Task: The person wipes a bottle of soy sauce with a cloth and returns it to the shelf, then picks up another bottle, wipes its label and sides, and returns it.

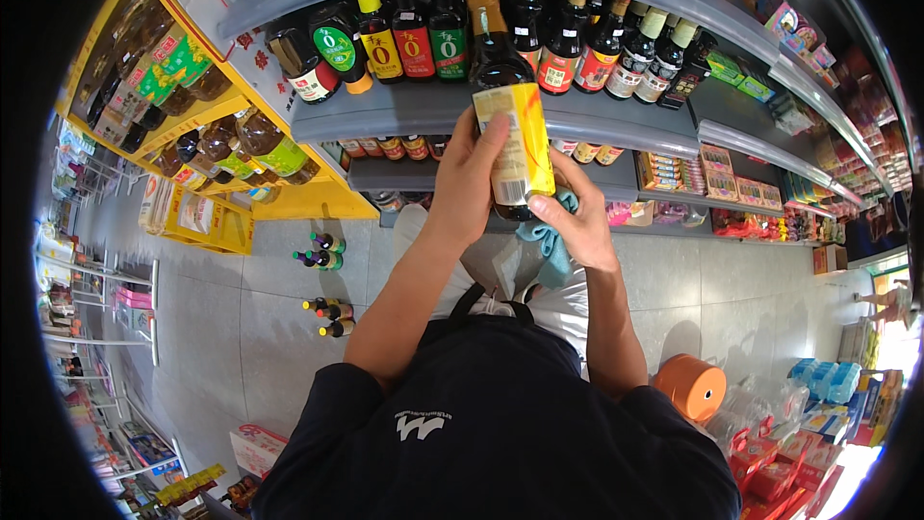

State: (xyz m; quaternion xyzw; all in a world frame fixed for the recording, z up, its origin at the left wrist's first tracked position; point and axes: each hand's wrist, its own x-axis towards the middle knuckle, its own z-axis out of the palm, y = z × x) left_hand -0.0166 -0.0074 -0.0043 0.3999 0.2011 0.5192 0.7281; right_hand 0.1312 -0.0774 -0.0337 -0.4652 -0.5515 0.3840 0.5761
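A dark sauce bottle with a yellow label [517,144] and gold cap is held up in front of the shelf, its back label towards me. My left hand [473,173] grips its left side, thumb across the label. Around the bottle's base is my right hand [577,217], which also holds a blue-green cloth [554,253] that hangs below the bottle. Behind, sauce bottles stand in a row on the grey shelf [433,112]: a yellow-capped one [380,43] and a green-labelled one [449,47] to the left, red-labelled ones [560,61] to the right.
Small groups of bottles [325,258] [334,318] stand on the tiled floor at my left. A yellow rack [310,198] of oil bottles adjoins the grey shelves. An orange cylindrical stool [689,386] and red boxes [783,466] are at lower right, white wire racks [155,310] at far left.
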